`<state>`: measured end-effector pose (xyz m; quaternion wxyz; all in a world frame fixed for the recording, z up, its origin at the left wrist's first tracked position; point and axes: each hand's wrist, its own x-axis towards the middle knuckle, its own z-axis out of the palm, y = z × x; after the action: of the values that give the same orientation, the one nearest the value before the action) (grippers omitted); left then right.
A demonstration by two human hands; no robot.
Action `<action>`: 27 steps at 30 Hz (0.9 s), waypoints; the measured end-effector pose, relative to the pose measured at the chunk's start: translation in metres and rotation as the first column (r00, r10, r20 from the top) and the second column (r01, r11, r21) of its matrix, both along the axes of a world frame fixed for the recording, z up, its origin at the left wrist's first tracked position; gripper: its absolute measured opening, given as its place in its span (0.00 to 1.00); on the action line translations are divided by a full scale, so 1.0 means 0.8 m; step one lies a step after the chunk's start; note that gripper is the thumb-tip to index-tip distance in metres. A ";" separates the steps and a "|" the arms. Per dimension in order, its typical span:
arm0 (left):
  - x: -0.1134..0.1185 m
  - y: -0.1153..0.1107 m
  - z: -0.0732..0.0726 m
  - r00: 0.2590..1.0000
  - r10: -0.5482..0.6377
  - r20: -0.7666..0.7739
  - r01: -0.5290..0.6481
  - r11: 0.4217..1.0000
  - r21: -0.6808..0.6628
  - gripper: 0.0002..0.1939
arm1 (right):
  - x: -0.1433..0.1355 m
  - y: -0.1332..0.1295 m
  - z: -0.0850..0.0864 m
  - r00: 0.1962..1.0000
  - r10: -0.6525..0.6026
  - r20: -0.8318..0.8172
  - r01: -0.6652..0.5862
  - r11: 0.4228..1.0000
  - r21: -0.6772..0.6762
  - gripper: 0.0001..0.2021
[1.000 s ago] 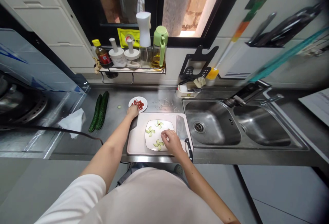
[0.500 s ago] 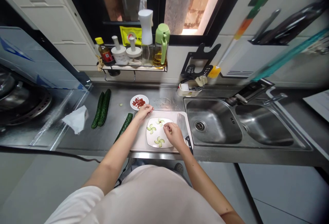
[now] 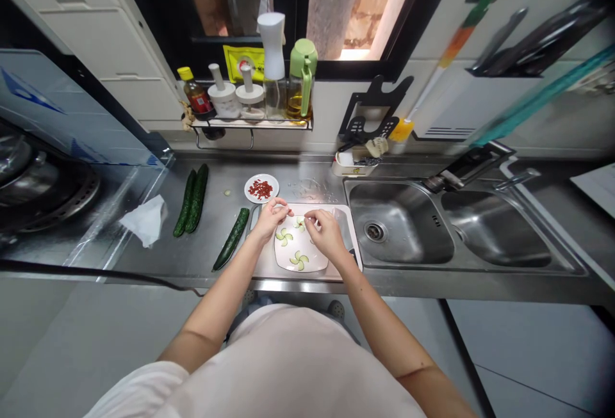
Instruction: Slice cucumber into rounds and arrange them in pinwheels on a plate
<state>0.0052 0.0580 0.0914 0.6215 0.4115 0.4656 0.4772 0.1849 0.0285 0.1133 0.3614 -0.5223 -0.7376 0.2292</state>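
Observation:
A white square plate [image 3: 288,261] lies on a pale cutting board [image 3: 262,271], with pinwheels of green-edged cucumber slices [image 3: 298,260] arranged on it. Over the plate's far left corner, my left hand [image 3: 271,219] pinches a small red piece [image 3: 290,212] at its fingertips. My right hand [image 3: 327,233] hovers above the plate's right side, thumb and fingers pressed together; what they hold, if anything, is too small to tell. It partly hides another pinwheel. Behind my left hand sits a small white dish [image 3: 248,194] of chopped red bits [image 3: 260,189].
A whole cucumber [image 3: 232,239] lies left of the board, two more cucumbers [image 3: 195,200] farther left near a crumpled white tissue [image 3: 145,219]. A knife blade [image 3: 342,221] rests on the board's right side. Beyond it is a double sink [image 3: 401,223]. A condiment rack [image 3: 252,125] hangs behind.
My left hand has come from beside the dish of red bits to the right and nearer, over the plate's edge, with a red piece. My right hand has shifted slightly away from me.

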 end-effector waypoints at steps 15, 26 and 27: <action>0.007 -0.028 0.009 0.975 -0.045 -0.216 0.093 0.972 0.217 0.12 | -0.002 0.007 0.013 0.977 0.185 0.109 -0.189 0.981 0.036 0.04; 0.014 -0.036 0.009 0.969 -0.065 -0.238 0.122 0.964 0.234 0.08 | 0.003 0.004 0.008 0.970 0.217 0.112 -0.221 0.975 0.023 0.04; 0.014 -0.037 0.009 0.968 -0.063 -0.243 0.121 0.964 0.235 0.08 | 0.003 0.004 0.008 0.969 0.220 0.108 -0.224 0.974 0.023 0.04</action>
<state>0.0168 0.0287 0.0987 0.5278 0.5605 0.4522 0.4504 0.1870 0.0318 0.1197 0.3033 -0.4415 -0.8133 0.2273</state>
